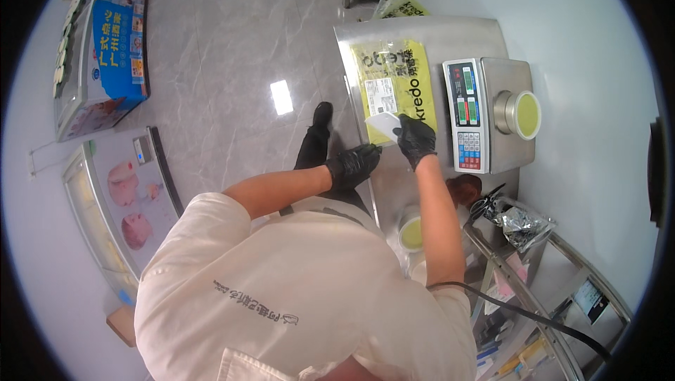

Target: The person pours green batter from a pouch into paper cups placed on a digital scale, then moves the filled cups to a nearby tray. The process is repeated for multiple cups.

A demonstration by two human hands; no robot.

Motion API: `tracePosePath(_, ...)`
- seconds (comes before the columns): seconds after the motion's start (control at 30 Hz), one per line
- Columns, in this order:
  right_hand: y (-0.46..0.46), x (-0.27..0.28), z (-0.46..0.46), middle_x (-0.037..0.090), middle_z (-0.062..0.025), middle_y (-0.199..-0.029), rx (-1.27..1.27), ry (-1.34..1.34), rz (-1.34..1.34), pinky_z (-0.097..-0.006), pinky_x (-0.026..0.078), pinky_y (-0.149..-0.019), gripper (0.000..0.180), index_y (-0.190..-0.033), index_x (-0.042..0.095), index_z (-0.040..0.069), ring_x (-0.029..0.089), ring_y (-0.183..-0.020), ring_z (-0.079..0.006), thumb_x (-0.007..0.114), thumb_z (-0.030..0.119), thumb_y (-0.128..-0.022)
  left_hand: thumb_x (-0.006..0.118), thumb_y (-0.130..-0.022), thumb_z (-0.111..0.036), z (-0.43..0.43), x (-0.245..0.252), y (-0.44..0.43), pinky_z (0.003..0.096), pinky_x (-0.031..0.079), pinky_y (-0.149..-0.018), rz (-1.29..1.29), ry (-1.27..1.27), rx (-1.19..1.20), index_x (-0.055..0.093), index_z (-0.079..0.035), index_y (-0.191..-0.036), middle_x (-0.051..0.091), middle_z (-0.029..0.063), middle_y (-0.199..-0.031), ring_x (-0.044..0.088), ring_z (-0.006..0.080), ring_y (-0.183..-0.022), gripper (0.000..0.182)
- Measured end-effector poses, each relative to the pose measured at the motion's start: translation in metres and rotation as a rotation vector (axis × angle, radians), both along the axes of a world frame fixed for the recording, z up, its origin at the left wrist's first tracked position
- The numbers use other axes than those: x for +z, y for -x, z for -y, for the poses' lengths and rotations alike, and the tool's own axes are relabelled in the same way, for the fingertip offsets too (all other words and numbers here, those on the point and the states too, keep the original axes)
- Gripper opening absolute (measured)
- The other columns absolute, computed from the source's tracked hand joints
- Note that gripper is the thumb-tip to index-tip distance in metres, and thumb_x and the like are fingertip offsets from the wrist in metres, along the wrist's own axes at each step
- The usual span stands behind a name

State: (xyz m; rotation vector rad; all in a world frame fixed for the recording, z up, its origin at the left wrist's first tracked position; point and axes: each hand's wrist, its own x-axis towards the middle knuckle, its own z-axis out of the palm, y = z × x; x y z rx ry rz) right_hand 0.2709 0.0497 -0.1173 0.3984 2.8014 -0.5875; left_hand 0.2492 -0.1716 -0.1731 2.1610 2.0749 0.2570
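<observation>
My right hand (415,141), in a black glove, grips a white flat plastic scraper (384,125). The scraper lies over the lower part of a yellow plastic bag (416,72) that bears black print and a white label. My left hand (354,167), also black-gloved, is at the table's near-left edge, by the bag's lower corner. Its fingers are bent, and whether they hold anything is hidden. On a digital scale (466,112) to the right stands a round container (527,115) of pale green content. A second container (411,234) of similar green is partly behind my right forearm.
The steel table (422,30) runs along the wall. Scissors (480,207) and a silver foil bag (519,225) lie at its right end, above a metal rack (506,270). Chest freezers (118,38) stand across the tiled floor (237,64). A black cable (527,312) crosses by my right elbow.
</observation>
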Motion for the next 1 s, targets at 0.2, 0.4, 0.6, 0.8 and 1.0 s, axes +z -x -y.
tracePosePath(0.2,0.001,-0.002,0.01,0.069,-0.0183,-0.087,0.142,0.058,0.01,-0.0472,0.051,-0.073,0.021,-0.1,0.066,0.008,0.067,-0.084,-0.0373,0.065,0.022,-0.084,0.058,-0.087,-0.037,0.005,-0.003,-0.001,0.0477,0.032,-0.114,-0.094,0.002,0.004,0.048,0.014,-0.13,0.049,0.0291,-0.135,0.045,0.0417,-0.13,0.068)
tracePosePath(0.4,0.023,-0.015,0.013,0.069,-0.0188,-0.086,0.06,0.009,-0.004,-0.0465,0.051,-0.071,0.018,-0.101,0.065,0.005,0.068,-0.081,-0.035,0.058,0.015,-0.088,0.055,-0.087,-0.04,0.006,-0.009,-0.01,0.0489,0.032,-0.114,-0.211,0.026,-0.01,0.046,0.016,-0.131,0.048,0.0308,-0.135,0.044,0.0433,-0.129,0.072)
tracePosePath(0.6,0.012,-0.008,0.021,0.069,-0.0183,-0.085,0.086,0.039,-0.124,-0.0464,0.051,-0.072,0.018,-0.1,0.066,0.007,0.067,-0.081,-0.036,0.057,0.013,-0.086,0.056,-0.084,-0.032,0.005,-0.008,-0.012,0.0501,0.031,-0.114,-0.095,0.015,0.041,0.046,0.017,-0.13,0.048,0.0318,-0.136,0.044,0.045,-0.128,0.068)
tracePosePath(0.8,0.031,-0.011,0.008,0.069,-0.0186,-0.084,-0.109,0.048,-0.171,-0.0474,0.051,-0.071,0.019,-0.101,0.065,0.006,0.067,-0.081,-0.0371,0.055,0.018,-0.089,0.055,-0.083,-0.023,0.004,-0.002,-0.009,0.0521,0.028,-0.114,0.05,0.035,0.049,0.042,0.017,-0.133,0.044,0.0328,-0.138,0.042,0.0436,-0.131,0.066)
tracePosePath(1.0,0.021,-0.018,0.02,0.07,-0.017,-0.093,0.099,0.038,0.077,-0.0449,0.052,-0.075,0.031,-0.113,0.065,0.01,0.067,-0.087,-0.0359,0.066,0.023,-0.085,0.065,-0.079,-0.03,0.0,-0.007,0.003,0.0521,0.025,-0.116,0.156,0.087,0.069,0.041,0.012,-0.136,0.039,0.0293,-0.144,0.034,0.0413,-0.138,0.075)
